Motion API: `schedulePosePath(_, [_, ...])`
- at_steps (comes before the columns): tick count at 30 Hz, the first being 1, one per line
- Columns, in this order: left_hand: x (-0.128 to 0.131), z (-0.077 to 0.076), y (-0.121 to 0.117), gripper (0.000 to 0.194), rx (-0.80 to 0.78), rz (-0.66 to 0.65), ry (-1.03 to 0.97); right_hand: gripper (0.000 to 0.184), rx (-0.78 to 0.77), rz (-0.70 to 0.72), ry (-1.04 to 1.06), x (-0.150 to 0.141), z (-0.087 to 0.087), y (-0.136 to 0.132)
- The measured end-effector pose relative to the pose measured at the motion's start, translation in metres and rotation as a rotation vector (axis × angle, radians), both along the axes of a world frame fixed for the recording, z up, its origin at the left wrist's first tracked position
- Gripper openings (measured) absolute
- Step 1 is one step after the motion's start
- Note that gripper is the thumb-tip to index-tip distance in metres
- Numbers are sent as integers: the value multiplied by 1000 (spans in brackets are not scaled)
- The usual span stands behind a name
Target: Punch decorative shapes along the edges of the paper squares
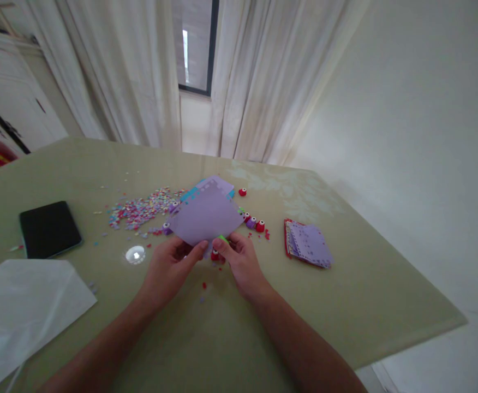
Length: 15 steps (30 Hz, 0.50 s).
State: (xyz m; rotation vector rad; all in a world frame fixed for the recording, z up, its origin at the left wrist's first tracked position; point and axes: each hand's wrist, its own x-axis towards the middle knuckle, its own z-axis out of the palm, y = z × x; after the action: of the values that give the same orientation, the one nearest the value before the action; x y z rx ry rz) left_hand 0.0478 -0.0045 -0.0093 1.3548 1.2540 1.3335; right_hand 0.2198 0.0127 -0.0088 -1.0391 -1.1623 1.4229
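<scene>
A purple sheet of paper (207, 213) is held up over the middle of the table, with small punched notches along its far edges. My left hand (169, 266) is closed on its near left edge, thumb on top. My right hand (241, 262) is closed at the near right corner, around a small green paper punch (223, 238) mostly hidden by the fingers. Beneath the hands sits a red punch (215, 255), partly covered. More red and purple punches (251, 222) stand just right of the sheet. Behind it lie other purple and blue papers (222, 184).
Colourful paper confetti (141, 210) is heaped at the left, with loose bits nearby. A stack of punched papers (308, 244) lies to the right. Leftward are a black phone (51, 229), a clear round disc (135, 254) and a white bag (30, 311). One red punch (243, 192) stands farther back.
</scene>
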Motion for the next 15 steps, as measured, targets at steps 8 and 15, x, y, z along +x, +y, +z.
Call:
schedulePosePath(8, [0,2,-1,30,0,32,12,56,-14,38,47,0,0,0])
schedulePosePath(15, [-3,13,0,34,-5,92,0,52,6,55,85,3,-2,2])
